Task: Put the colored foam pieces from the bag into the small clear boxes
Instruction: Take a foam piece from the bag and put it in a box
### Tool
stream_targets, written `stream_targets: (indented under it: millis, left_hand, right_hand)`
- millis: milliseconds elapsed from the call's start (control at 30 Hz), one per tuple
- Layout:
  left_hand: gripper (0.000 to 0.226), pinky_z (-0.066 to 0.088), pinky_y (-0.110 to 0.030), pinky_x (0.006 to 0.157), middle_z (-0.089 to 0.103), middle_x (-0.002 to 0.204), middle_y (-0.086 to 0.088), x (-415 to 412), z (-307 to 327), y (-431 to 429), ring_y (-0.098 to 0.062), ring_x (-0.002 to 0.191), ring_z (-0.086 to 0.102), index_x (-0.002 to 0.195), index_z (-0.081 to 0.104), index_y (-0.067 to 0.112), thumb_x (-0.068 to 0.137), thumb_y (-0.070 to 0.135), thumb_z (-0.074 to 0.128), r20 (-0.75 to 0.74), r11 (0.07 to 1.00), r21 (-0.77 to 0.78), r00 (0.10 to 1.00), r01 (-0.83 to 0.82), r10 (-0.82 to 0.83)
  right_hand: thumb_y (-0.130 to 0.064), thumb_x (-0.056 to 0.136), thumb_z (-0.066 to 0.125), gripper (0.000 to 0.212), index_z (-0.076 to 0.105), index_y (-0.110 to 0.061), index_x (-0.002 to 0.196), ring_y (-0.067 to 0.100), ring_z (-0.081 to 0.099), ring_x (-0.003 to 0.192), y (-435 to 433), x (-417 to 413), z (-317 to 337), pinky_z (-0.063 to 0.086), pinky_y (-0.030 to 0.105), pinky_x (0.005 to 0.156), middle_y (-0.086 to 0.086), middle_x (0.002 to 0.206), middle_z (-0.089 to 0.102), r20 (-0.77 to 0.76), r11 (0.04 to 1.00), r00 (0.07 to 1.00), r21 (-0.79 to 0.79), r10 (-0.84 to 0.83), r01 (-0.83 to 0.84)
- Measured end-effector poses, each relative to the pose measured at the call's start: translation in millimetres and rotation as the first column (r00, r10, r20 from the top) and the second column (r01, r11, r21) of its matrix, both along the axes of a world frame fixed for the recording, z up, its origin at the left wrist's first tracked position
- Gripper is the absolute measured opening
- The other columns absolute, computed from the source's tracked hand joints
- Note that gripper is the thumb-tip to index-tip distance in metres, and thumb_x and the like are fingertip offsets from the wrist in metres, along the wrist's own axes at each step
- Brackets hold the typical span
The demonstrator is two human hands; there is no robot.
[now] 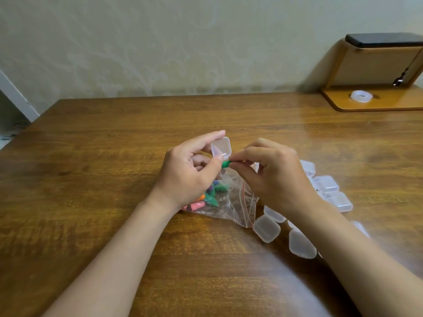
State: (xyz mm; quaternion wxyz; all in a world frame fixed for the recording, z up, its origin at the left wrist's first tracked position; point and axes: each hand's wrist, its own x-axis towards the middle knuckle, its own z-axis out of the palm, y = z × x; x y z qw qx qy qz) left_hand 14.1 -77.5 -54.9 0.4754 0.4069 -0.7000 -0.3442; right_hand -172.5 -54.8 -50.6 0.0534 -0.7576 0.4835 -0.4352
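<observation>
My left hand (pixel 185 170) holds a small clear box (pixel 220 148) between thumb and fingers above the bag. My right hand (pixel 272 172) pinches a green foam piece (pixel 226 164) right beside that box. Under both hands lies a clear zip bag (pixel 233 207) with several colored foam pieces (pixel 206 197) inside: green, pink, orange, purple. Several more small clear boxes (pixel 266 228) lie on the table to the right of the bag, some partly hidden by my right forearm.
The wooden table (pixel 103 179) stretches left and toward the wall. At the back right stands a wooden shelf (pixel 370 104) with a roll of clear tape (pixel 362 96) on its base and a dark phone-like object (pixel 384 40) on top.
</observation>
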Motion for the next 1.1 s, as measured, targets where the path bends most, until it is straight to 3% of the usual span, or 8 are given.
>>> stream_targets:
  millis: [133, 300, 400, 500, 600, 767, 900, 1100]
  left_hand:
    - [0.049, 0.062, -0.051, 0.073, 0.072, 0.113, -0.010, 0.1, 1.6, 1.6, -0.021, 0.081, 0.076, 0.130, 0.060, 0.026, 0.090, -0.002, 0.069, -0.023, 0.999, 0.021, 0.999, 0.028, -0.027]
    - [0.054, 0.064, -0.044, 0.068, 0.071, 0.108, 0.009, -0.9, 2.1, 0.2, -0.018, 0.073, 0.076, 0.128, 0.061, 0.031, 0.089, -0.004, 0.069, -0.020, 0.998, 0.053, 1.000, -0.021, 0.022]
    - [0.053, 0.063, -0.040, 0.061, 0.067, 0.100, 0.013, 1.1, 1.2, -2.2, -0.016, 0.063, 0.073, 0.129, 0.061, 0.032, 0.090, -0.002, 0.067, -0.007, 0.992, 0.038, 0.993, -0.120, 0.121]
    - [0.052, 0.063, -0.035, 0.060, 0.067, 0.112, 0.011, 2.0, 2.9, -2.9, -0.013, 0.064, 0.073, 0.136, 0.057, 0.028, 0.092, 0.001, 0.065, 0.023, 0.978, 0.028, 0.978, -0.208, 0.207]
    - [0.049, 0.063, -0.030, 0.062, 0.064, 0.129, 0.001, 2.7, 2.6, -5.7, -0.009, 0.069, 0.073, 0.137, 0.059, 0.025, 0.093, 0.004, 0.065, 0.052, 0.955, 0.006, 0.954, -0.295, 0.294]
    - [0.047, 0.062, -0.027, 0.064, 0.065, 0.128, -0.003, 3.0, 2.1, -7.8, -0.010, 0.073, 0.073, 0.137, 0.059, 0.025, 0.094, 0.008, 0.065, 0.075, 0.945, 0.004, 0.942, -0.328, 0.327]
    - [0.046, 0.063, -0.043, 0.065, 0.068, 0.116, 0.000, 2.0, 0.4, -7.5, -0.017, 0.068, 0.073, 0.135, 0.061, 0.024, 0.093, 0.006, 0.065, 0.060, 0.947, 0.005, 0.946, -0.321, 0.320]
    - [0.047, 0.062, -0.050, 0.064, 0.067, 0.112, 0.000, 0.1, -0.9, -7.8, -0.022, 0.064, 0.073, 0.133, 0.064, 0.023, 0.091, 0.002, 0.064, 0.015, 0.962, 0.024, 0.962, -0.272, 0.272]
  right_hand:
    - [-0.019, 0.082, 0.079, 0.010, 0.080, -0.020, 0.092, 0.004, 0.054, 0.067, 0.3, 2.2, -1.3, 0.038, 0.008, 0.065, -0.003, 0.080, 0.066, 0.024, 1.000, 1.000, -0.010, 0.009, -0.009]
    - [-0.017, 0.084, 0.074, 0.010, 0.079, -0.016, 0.092, 0.005, 0.052, 0.066, -0.2, 1.4, 1.3, 0.040, 0.007, 0.063, -0.004, 0.077, 0.065, 0.020, 0.998, 0.999, -0.045, -0.030, 0.031]
    - [-0.009, 0.081, 0.066, 0.014, 0.076, -0.013, 0.089, 0.007, 0.057, 0.068, 1.2, -3.3, 5.2, 0.049, 0.018, 0.065, -0.004, 0.078, 0.066, -0.001, 0.997, 0.998, -0.047, -0.069, 0.069]
    - [0.001, 0.075, 0.065, 0.018, 0.068, -0.013, 0.086, 0.012, 0.060, 0.070, 3.6, -7.4, 8.6, 0.053, 0.032, 0.064, -0.002, 0.079, 0.064, -0.024, 0.998, 0.997, -0.009, -0.069, 0.069]
    - [0.006, 0.070, 0.070, 0.024, 0.062, -0.014, 0.080, 0.011, 0.058, 0.069, 5.0, -6.5, 8.6, 0.050, 0.027, 0.063, -0.003, 0.078, 0.059, -0.056, 0.997, 0.997, 0.056, -0.057, 0.060]
    - [-0.005, 0.066, 0.067, 0.011, 0.064, -0.016, 0.065, 0.009, 0.052, 0.059, 5.3, 0.7, 2.5, 0.043, 0.014, 0.061, -0.006, 0.068, 0.062, -0.164, 0.992, 0.983, 0.113, 0.080, -0.062]
    - [0.000, 0.069, 0.070, 0.018, 0.060, -0.008, 0.056, 0.023, 0.051, 0.055, -0.4, 4.5, -5.8, 0.043, 0.033, 0.051, 0.004, 0.063, 0.061, -0.320, 0.986, 0.942, 0.158, 0.101, -0.052]
    - [0.000, 0.071, 0.063, 0.025, 0.052, -0.012, 0.052, 0.027, 0.048, 0.053, -3.3, 9.9, -8.1, 0.043, 0.033, 0.050, 0.007, 0.064, 0.061, -0.337, 0.985, 0.938, 0.171, 0.083, -0.026]
